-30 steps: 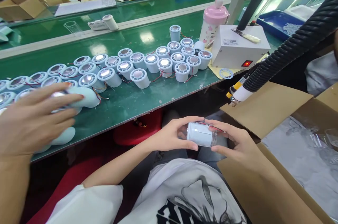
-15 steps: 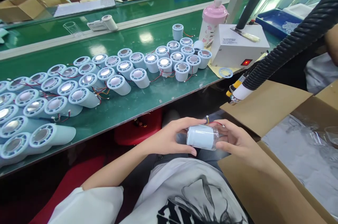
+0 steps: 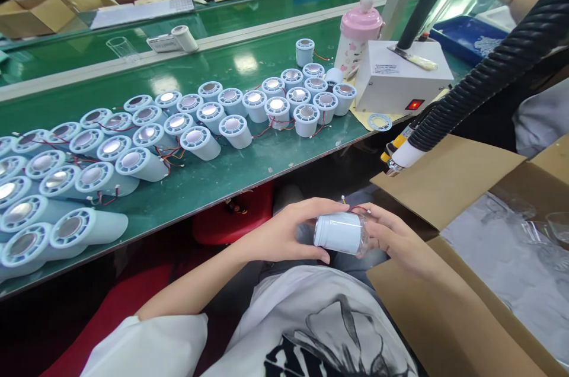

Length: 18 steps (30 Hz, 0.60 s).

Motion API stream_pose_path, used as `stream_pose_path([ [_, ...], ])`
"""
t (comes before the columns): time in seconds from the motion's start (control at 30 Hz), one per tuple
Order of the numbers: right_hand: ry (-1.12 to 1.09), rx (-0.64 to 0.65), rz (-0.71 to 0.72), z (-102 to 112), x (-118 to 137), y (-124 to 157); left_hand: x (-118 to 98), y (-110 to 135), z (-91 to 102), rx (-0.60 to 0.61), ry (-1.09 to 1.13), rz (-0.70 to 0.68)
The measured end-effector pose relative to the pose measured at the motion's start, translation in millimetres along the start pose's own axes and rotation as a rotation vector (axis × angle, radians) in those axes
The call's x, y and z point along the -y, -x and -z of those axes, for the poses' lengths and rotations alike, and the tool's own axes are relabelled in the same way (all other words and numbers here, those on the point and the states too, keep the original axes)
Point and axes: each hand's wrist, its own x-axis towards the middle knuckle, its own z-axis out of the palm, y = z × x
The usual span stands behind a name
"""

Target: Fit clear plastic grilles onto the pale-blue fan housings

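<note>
Both my hands hold one pale blue cylinder part sideways over my lap, below the table edge. My left hand wraps its left end, fingers curled over the top and thumb underneath. My right hand grips its right end, where a clear plastic piece and thin red wires show. Many more pale blue cylinder parts with shiny round tops and red wires stand and lie in rows on the green table.
A white box with a lit red switch and a pink bottle stand at the right. A black corrugated hose crosses above an open cardboard box holding clear plastic. Other people work across the table and at far right.
A co-worker's hand that was over the parts at the left a second ago is gone. My hands have turned the cylinder slightly; its wires now stick up.
</note>
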Motion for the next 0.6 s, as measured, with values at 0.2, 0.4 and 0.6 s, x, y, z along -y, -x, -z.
stream_pose_path([
  [0.2,-0.024,0.036,-0.103,-4,1,-3,1,-1,0.4,0.005,0.001,-0.029],
  [0.4,-0.148,0.036,-0.178,-10,-2,-7,3,-1,0.2,0.005,-0.021,-0.061],
  [0.6,-0.22,0.08,-0.329,-10,-2,-7,3,-2,-0.7,0.008,-0.055,-0.076],
])
